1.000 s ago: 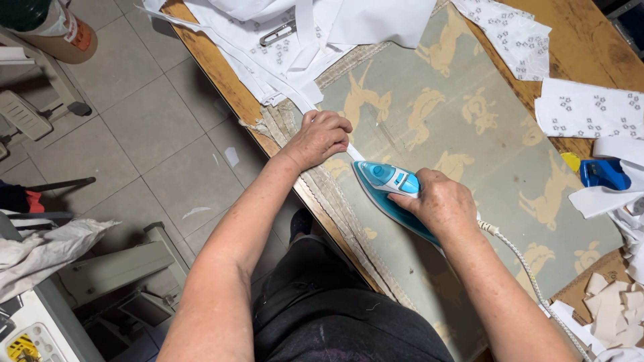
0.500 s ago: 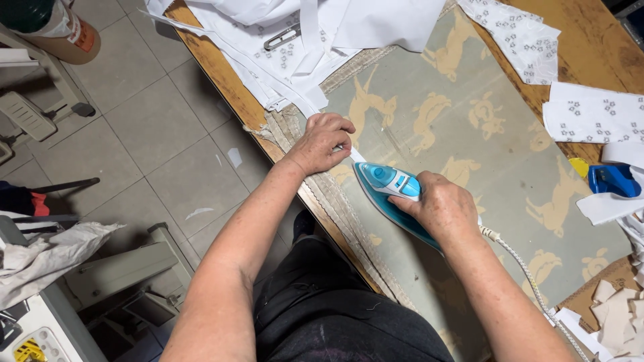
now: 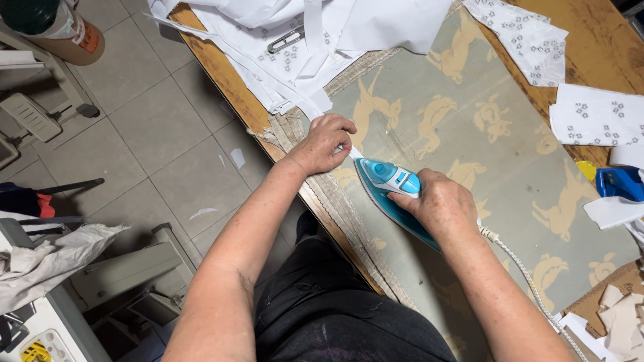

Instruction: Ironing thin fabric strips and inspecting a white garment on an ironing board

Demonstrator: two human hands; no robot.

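Observation:
My right hand grips the handle of a blue and white steam iron, whose tip points toward the upper left on a green ironing cloth with tan animal shapes. My left hand pinches a narrow white fabric strip just ahead of the iron's tip, near the table's left edge. The strip runs up and left into a heap of white fabric. The iron's braided cord trails down to the right.
Star-printed white fabric pieces lie on the wooden table at the right, beside a blue tool. Metal snips rest on the heap. Paper scraps sit lower right. Tiled floor, a bottle and machine parts lie left.
The iron and both hands have shifted slightly up and left along the strip, keeping the same grip.

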